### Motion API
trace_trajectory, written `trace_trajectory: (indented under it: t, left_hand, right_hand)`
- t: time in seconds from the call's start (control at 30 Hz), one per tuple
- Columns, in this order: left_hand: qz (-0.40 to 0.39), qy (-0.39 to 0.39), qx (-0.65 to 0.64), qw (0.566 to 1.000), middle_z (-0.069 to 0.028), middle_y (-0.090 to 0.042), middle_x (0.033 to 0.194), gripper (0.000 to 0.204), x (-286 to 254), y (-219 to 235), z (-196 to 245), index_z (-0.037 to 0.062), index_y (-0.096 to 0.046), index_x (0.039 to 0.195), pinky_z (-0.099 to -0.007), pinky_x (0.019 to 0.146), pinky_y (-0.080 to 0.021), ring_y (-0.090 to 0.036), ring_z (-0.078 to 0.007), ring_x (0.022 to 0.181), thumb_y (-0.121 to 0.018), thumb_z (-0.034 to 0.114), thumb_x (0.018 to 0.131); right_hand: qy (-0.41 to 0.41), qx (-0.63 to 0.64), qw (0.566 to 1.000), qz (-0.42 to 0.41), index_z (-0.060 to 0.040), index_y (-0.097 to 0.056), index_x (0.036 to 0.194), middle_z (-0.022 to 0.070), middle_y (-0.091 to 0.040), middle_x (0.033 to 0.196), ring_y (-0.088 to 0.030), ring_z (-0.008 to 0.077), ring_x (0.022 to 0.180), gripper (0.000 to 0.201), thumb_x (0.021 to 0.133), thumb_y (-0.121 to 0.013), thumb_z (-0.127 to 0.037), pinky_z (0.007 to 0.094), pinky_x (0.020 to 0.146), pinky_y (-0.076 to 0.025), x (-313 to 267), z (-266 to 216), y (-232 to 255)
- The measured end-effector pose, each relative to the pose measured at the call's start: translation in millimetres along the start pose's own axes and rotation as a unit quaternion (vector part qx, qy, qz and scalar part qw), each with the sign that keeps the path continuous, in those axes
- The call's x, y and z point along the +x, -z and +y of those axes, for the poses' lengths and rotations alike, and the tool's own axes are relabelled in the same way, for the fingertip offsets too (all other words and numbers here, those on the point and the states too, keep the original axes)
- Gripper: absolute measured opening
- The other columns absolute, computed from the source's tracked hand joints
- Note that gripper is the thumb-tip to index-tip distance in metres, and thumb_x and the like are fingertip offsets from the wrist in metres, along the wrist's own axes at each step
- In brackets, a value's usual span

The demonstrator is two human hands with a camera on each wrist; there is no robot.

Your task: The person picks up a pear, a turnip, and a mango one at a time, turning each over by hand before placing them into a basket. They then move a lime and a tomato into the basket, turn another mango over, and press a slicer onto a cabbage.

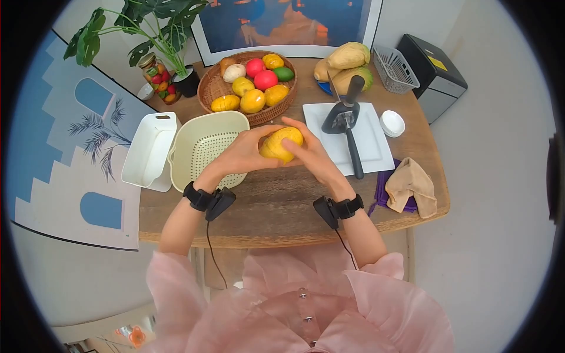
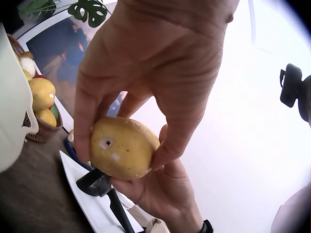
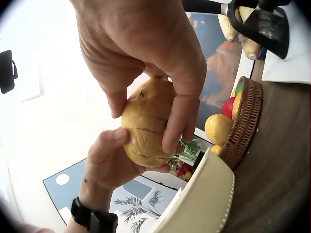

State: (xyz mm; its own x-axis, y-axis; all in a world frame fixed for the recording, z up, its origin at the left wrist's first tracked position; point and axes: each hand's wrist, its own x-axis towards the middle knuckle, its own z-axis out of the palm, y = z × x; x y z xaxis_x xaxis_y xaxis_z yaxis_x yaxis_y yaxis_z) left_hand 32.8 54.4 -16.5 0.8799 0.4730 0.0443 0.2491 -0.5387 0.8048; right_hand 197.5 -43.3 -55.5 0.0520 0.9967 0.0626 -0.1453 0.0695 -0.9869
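Observation:
A yellow oval fruit (image 1: 281, 145) with creased skin is held above the wooden table, in front of my body. My left hand (image 1: 250, 148) grips it from the left and my right hand (image 1: 312, 156) from the right. In the left wrist view, the fruit (image 2: 124, 148) shows a small dark hole with a pale edge at one end, and the left fingers and thumb curl round it. Seen from the right wrist, dark lines run across the fruit (image 3: 146, 128) between the fingers and thumbs of both hands.
A cream colander (image 1: 212, 138) and white bin (image 1: 150, 153) stand left. Behind is a wicker basket (image 1: 206, 88) of fruit. Right are a white plate (image 1: 376, 156) with black-handled tools (image 1: 352, 144), white bowls (image 1: 392, 123), a beige cloth (image 1: 410, 185) and a grey basket (image 1: 397, 70).

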Motion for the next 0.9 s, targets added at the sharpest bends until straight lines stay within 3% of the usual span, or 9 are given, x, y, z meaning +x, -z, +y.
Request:
trace_trajectory:
  t: [0.03,0.1,0.23,0.3,0.33,0.43,0.5,0.73,0.9]
  left_hand:
    - [-0.016,0.019,-0.026,0.999,-0.0127,-0.057,0.112,0.072,1.8,-1.2,-1.0,0.0003,-0.046,0.127,-0.0319,0.080,-0.048,-0.059,-0.0226,0.098,-0.075,0.025,0.066]
    - [-0.022,0.024,-0.118,0.992,-0.0141,-0.055,0.113,0.066,1.8,-5.8,-3.9,0.0002,-0.041,0.129,-0.0317,0.080,-0.051,-0.059,-0.0228,0.099,-0.070,0.024,0.074]
    - [0.020,0.087,-0.369,0.925,-0.0168,-0.054,0.113,0.049,-0.5,-4.4,-6.5,-0.0011,-0.035,0.130,-0.0340,0.076,-0.056,-0.062,-0.0257,0.095,-0.046,0.029,0.094]
    - [0.027,0.094,-0.403,0.910,-0.0167,-0.054,0.113,0.048,-2.2,-2.0,-14.7,-0.0012,-0.035,0.130,-0.0340,0.074,-0.057,-0.063,-0.0255,0.093,-0.041,0.033,0.095]
    - [0.031,0.100,-0.437,0.893,-0.0165,-0.054,0.113,0.049,-3.6,-0.9,-16.3,-0.0014,-0.035,0.129,-0.0341,0.072,-0.058,-0.064,-0.0252,0.091,-0.035,0.036,0.097]
    - [0.016,0.112,-0.432,0.895,-0.0151,-0.055,0.112,0.049,-7.3,3.4,-16.1,-0.0018,-0.038,0.127,-0.0316,0.070,-0.058,-0.063,-0.0230,0.093,-0.040,0.037,0.096]
    - [0.045,0.099,-0.374,0.921,-0.0132,-0.056,0.112,0.048,-8.4,1.9,-12.9,-0.0008,-0.040,0.126,-0.0302,0.071,-0.057,-0.062,-0.0208,0.094,-0.043,0.036,0.096]
    - [0.044,0.077,-0.228,0.970,-0.0062,-0.056,0.112,0.043,-11.3,-1.0,-10.5,0.0063,-0.048,0.125,-0.0240,0.073,-0.053,-0.058,-0.0111,0.098,-0.051,0.034,0.092]
    - [0.065,0.098,-0.262,0.958,-0.0076,-0.055,0.114,0.042,-9.4,-4.0,-13.4,0.0064,-0.047,0.127,-0.0284,0.077,-0.055,-0.057,-0.0143,0.102,-0.048,0.033,0.094]
  right_hand:
    - [-0.001,-0.004,1.000,0.001,-0.0116,-0.029,0.139,0.0146,-0.041,0.131,-0.058,0.0243,0.104,0.062,0.088,-0.060,-0.029,0.0327,0.074,-0.056,0.2,1.3,7.0]
    - [-0.059,0.174,0.983,0.011,-0.0089,-0.035,0.136,0.0125,-0.047,0.126,-0.057,0.0224,0.104,0.056,0.089,-0.058,-0.028,0.0315,0.073,-0.056,1.4,8.7,18.6]
    - [-0.058,0.173,0.983,0.024,-0.0065,-0.038,0.133,0.0122,-0.052,0.121,-0.058,0.0209,0.103,0.055,0.088,-0.060,-0.026,0.0313,0.071,-0.056,-4.1,-8.5,7.1]
    - [0.046,0.003,0.998,0.047,-0.0052,-0.041,0.130,0.0128,-0.054,0.117,-0.061,0.0205,0.097,0.052,0.086,-0.062,-0.023,0.0300,0.069,-0.057,-4.9,-12.5,-8.1]
    - [0.046,0.004,0.998,0.045,-0.0052,-0.041,0.130,0.0128,-0.054,0.117,-0.061,0.0205,0.097,0.052,0.086,-0.062,-0.023,0.0300,0.069,-0.057,-2.4,-9.2,-11.2]
    - [0.096,-0.011,0.994,0.058,-0.0039,-0.042,0.128,0.0128,-0.055,0.113,-0.063,0.0186,0.088,0.051,0.085,-0.064,-0.020,0.0282,0.065,-0.057,5.0,0.0,-14.3]
    - [-0.001,0.047,0.995,0.084,-0.0025,-0.042,0.127,0.0119,-0.056,0.109,-0.063,0.0164,0.083,0.050,0.086,-0.062,-0.023,0.0265,0.062,-0.057,5.9,1.3,-12.0]
    - [-0.050,0.088,0.992,0.073,-0.0022,-0.041,0.128,0.0120,-0.056,0.109,-0.063,0.0163,0.083,0.051,0.088,-0.059,-0.029,0.0278,0.062,-0.058,3.7,-0.7,-5.4]
    - [0.057,-0.052,0.996,0.034,-0.0060,-0.038,0.131,0.0127,-0.051,0.117,-0.063,0.0193,0.090,0.064,0.079,-0.070,-0.025,0.0280,0.064,-0.058,0.0,1.8,-7.2]
